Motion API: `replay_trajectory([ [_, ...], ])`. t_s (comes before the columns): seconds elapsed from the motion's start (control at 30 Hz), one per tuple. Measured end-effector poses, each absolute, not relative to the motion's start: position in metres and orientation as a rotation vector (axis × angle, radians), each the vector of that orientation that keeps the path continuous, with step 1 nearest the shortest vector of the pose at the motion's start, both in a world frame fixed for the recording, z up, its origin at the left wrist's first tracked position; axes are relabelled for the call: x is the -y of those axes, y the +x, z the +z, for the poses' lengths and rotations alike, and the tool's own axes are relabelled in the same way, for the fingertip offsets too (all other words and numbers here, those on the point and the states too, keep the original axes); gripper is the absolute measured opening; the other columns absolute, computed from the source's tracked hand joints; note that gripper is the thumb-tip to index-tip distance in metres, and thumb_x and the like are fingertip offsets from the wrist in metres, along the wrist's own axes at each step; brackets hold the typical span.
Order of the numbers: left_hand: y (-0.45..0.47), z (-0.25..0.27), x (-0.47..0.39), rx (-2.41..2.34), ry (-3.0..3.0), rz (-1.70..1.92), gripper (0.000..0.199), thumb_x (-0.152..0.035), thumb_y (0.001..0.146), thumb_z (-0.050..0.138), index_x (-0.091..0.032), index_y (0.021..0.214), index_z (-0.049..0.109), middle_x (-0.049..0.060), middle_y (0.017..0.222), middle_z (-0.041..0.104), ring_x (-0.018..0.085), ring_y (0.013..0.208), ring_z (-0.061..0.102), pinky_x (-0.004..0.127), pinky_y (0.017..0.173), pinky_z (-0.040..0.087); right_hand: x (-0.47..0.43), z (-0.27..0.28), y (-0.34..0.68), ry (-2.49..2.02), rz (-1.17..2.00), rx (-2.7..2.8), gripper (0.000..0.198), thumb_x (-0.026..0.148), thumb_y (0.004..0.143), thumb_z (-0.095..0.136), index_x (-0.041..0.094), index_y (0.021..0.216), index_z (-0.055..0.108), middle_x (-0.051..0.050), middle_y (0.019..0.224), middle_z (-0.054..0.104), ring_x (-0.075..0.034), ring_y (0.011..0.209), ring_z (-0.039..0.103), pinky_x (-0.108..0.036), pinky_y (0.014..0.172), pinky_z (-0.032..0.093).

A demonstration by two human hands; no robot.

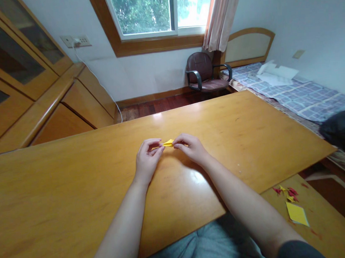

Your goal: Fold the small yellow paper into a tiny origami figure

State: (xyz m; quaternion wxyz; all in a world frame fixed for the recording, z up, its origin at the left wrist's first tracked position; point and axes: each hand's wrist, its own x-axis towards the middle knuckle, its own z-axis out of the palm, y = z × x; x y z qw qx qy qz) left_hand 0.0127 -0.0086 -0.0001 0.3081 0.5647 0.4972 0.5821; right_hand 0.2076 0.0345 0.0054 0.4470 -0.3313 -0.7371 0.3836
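Observation:
A small piece of folded yellow paper [168,143] is held just above the wooden table [85,187], between my two hands. My left hand [147,157] pinches its left end between thumb and fingers. On the other side, my right hand [192,147] grips the right end with its fingertips. The fingers cover both ends, so only the middle of the folded paper shows.
On a lower surface at the right lie a stack of yellow square paper [297,214] and several small red and yellow folded paper pieces [291,194]. Beyond the table stand a brown armchair [202,71], a bed [303,91] and a wooden cabinet [84,99]. A black bag [342,131] rests on the bed.

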Motion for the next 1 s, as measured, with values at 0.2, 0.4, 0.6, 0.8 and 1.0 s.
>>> replay_trajectory([
  [0.2, 0.018, -0.009, 0.004, -1.121, 1.245, 1.472, 0.052, -0.031, 0.069, 0.083, -0.021, 0.112, 0.057, 0.010, 0.118, 0.068, 0.020, 0.104, 0.068, 0.040, 0.096, 0.054, -0.033, 0.004, 0.205, -0.807, 0.949, 1.843, 0.010, 0.025, 0.088, 0.062, 0.022, 0.088, 0.071, -0.003, 0.088, 0.071, -0.018, 0.082, 0.063, -0.032, 0.078, 0.049],
  [0.4, 0.018, -0.013, 0.002, -1.138, 1.201, 1.412, 0.047, -0.032, 0.067, 0.084, -0.020, 0.107, 0.063, 0.005, 0.100, 0.071, 0.019, 0.096, 0.069, 0.034, 0.089, 0.054, -0.031, 0.000, 0.203, -0.807, 1.016, 1.836, 0.009, 0.024, 0.088, 0.062, 0.021, 0.088, 0.070, -0.003, 0.087, 0.071, -0.017, 0.081, 0.065, -0.030, 0.077, 0.050],
  [0.6, 0.016, -0.012, 0.003, -1.176, 1.227, 1.401, 0.035, -0.037, 0.072, 0.080, -0.019, 0.099, 0.067, 0.004, 0.095, 0.071, 0.017, 0.087, 0.067, 0.032, 0.085, 0.053, -0.028, -0.003, 0.201, -0.820, 1.166, 1.849, 0.010, 0.028, 0.088, 0.063, 0.018, 0.092, 0.065, -0.003, 0.087, 0.071, -0.016, 0.079, 0.066, -0.029, 0.075, 0.050],
  [0.8, 0.016, -0.011, 0.002, -1.200, 1.240, 1.368, 0.033, -0.038, 0.074, 0.078, -0.018, 0.098, 0.068, 0.004, 0.094, 0.071, 0.018, 0.087, 0.066, 0.031, 0.084, 0.052, -0.029, -0.008, 0.200, -0.797, 1.378, 1.670, 0.021, 0.039, 0.092, 0.060, 0.020, 0.100, 0.059, -0.001, 0.084, 0.068, -0.015, 0.076, 0.067, -0.028, 0.072, 0.052],
  [1.0, 0.017, -0.010, 0.001, -1.142, 1.192, 1.338, 0.044, -0.032, 0.070, 0.080, -0.019, 0.108, 0.063, 0.000, 0.086, 0.069, 0.014, 0.080, 0.065, 0.029, 0.080, 0.053, -0.033, -0.011, 0.197, -0.818, 1.468, 1.571, 0.028, 0.040, 0.085, 0.068, 0.018, 0.102, 0.063, 0.000, 0.081, 0.066, -0.012, 0.070, 0.062, -0.025, 0.066, 0.049],
])
